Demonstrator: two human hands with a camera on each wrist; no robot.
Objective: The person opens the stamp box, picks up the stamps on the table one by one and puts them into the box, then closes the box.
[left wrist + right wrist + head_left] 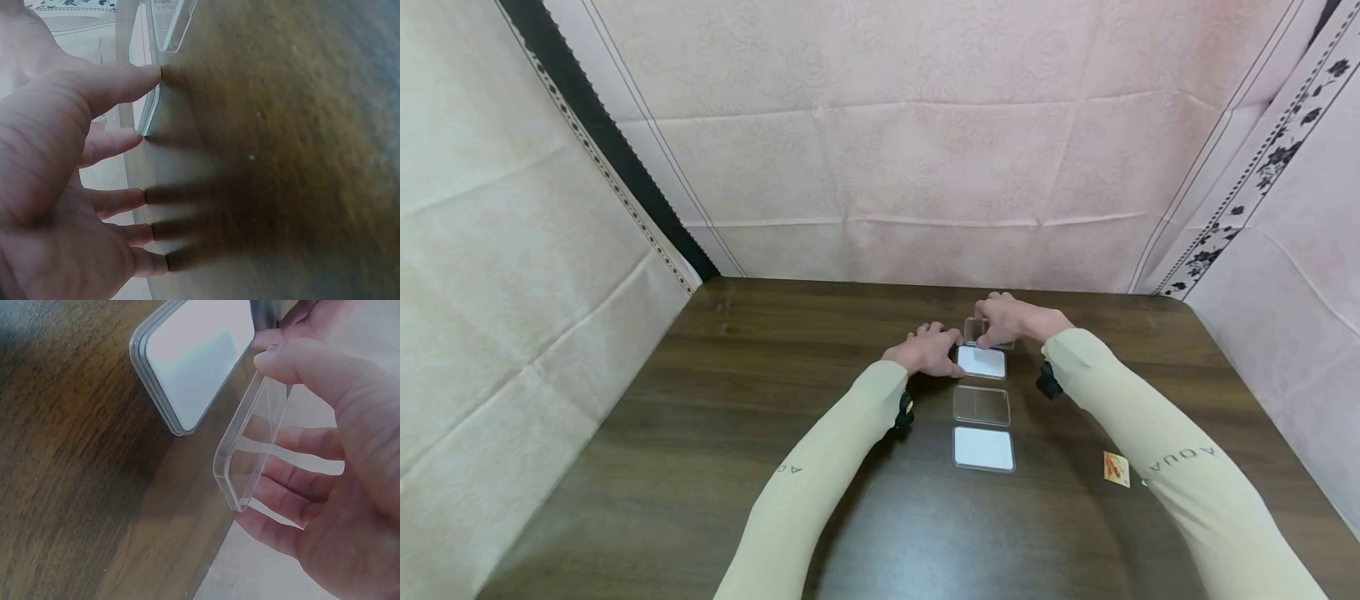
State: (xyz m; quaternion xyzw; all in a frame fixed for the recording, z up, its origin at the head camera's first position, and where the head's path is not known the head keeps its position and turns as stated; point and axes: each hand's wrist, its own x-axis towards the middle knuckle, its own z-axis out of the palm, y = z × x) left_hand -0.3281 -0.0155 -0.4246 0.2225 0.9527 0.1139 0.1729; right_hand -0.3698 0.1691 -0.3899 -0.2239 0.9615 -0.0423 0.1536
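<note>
My right hand grips a clear plastic lid by its edges, thumb on one side and fingers on the other. The lid stands tilted near the far side of a shallow clear case with a white face. At that case's left end is my left hand, fingers spread and fairly straight. Its thumb and index fingertips touch the case's edge, while the other fingertips rest on the table. Nearer to me lie another clear lid and a second white-faced case, both flat.
The dark wooden table carries a small orange and cream card beside my right forearm. Pale patterned cloth hangs behind the table's back edge, with more cloth at both sides.
</note>
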